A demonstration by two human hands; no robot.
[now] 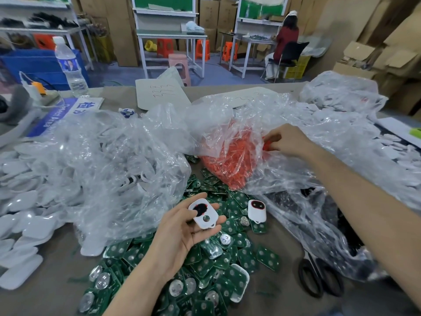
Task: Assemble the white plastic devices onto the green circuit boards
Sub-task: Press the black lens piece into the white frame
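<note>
White plastic device [205, 216] lies on the left hand's [182, 236] relaxed fingers above green circuit boards [248, 258]; right hand [288, 141] pinches an orange piece [267, 145] inside the bag [227, 137].

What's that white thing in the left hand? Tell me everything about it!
The white device is a rounded-square piece that looks like smooth plastic. Near one end it has a black patch ringed with red, below that a round silvery disc, and a tiny loop at one corner. It lies face up on the fingers of the upturned left hand, above the green circuit boards.
</note>
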